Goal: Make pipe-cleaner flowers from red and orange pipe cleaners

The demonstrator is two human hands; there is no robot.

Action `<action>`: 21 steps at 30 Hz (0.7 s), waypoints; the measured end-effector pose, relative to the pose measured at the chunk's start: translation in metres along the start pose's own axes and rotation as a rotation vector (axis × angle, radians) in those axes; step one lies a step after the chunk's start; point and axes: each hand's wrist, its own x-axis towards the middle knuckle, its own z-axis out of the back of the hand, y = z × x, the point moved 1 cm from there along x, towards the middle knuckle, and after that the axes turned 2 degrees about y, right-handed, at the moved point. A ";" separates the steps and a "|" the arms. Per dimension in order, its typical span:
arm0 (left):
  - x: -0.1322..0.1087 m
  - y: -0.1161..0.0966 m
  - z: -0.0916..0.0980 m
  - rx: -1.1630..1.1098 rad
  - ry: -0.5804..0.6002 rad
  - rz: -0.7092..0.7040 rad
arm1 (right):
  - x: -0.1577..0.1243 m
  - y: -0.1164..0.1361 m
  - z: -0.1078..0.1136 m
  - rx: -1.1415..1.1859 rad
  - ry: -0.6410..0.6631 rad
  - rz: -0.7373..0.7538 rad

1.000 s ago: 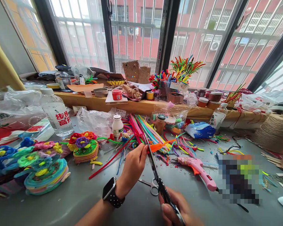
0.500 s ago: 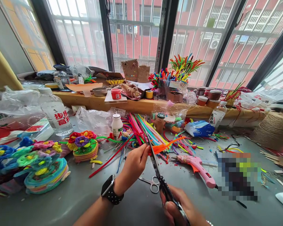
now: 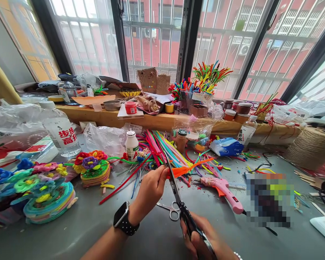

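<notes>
My left hand (image 3: 148, 191), with a black watch on the wrist, pinches the folded end of an orange pipe cleaner piece (image 3: 189, 168) that sticks out to the right. My right hand (image 3: 203, 240) at the bottom edge grips the handles of black scissors (image 3: 178, 196). Their blades point up and away, and cross the orange piece right beside my left fingertips. A long red pipe cleaner (image 3: 123, 184) lies on the grey table (image 3: 78, 231) under my left hand.
Small silver scissors (image 3: 169, 209) lie below my hands. A pink glue gun (image 3: 223, 189) is to the right, pipe-cleaner flower coasters (image 3: 47, 200) to the left. Loose pipe cleaners (image 3: 165, 146), a small bottle (image 3: 131, 145) and a water bottle (image 3: 60, 130) crowd the back.
The scissor blades have closed in on the orange piece beside my left fingers. Both hands stay in much the same place; the view has shifted slightly.
</notes>
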 end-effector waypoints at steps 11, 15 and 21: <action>0.004 0.004 0.004 0.012 0.017 0.033 | 0.005 -0.009 -0.011 0.140 -0.100 -0.036; 0.007 0.004 0.012 -0.002 -0.044 0.044 | 0.004 -0.011 -0.011 0.149 -0.097 -0.061; 0.012 0.014 0.024 0.115 -0.143 0.078 | -0.004 0.003 0.004 -0.014 -0.168 -0.058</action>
